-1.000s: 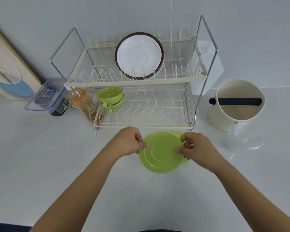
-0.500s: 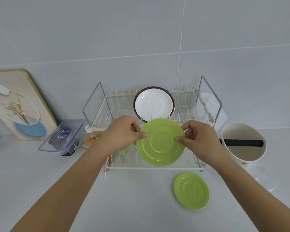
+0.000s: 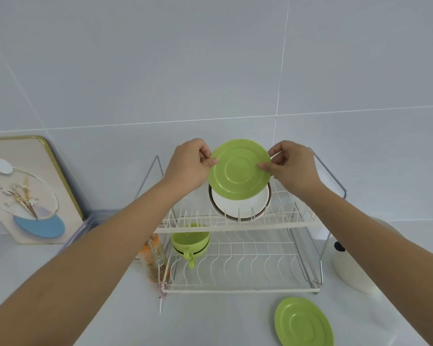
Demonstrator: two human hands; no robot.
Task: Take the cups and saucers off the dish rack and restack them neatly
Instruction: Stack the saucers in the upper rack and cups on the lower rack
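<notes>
A green saucer (image 3: 239, 168) is held upright above the upper shelf of the two-tier dish rack (image 3: 235, 224). My left hand (image 3: 189, 166) pinches its left rim and my right hand (image 3: 291, 167) pinches its right rim. Behind it a white saucer with a brown rim (image 3: 240, 206) stands in the upper shelf's slots, partly hidden. Two stacked green cups (image 3: 190, 242) sit on the left of the lower shelf. A second green saucer (image 3: 303, 323) lies flat on the counter in front of the rack, to the right.
A cream container (image 3: 348, 270) with a black bar stands right of the rack, half behind my right arm. An orange bottle (image 3: 154, 258) and a clear plastic box (image 3: 95, 218) are left of the rack. A decorated board (image 3: 25, 191) leans on the wall at far left.
Both hands have lifted the green saucer from low over the counter up to the rack's upper shelf, in front of the white saucer. The other green saucer stays on the counter.
</notes>
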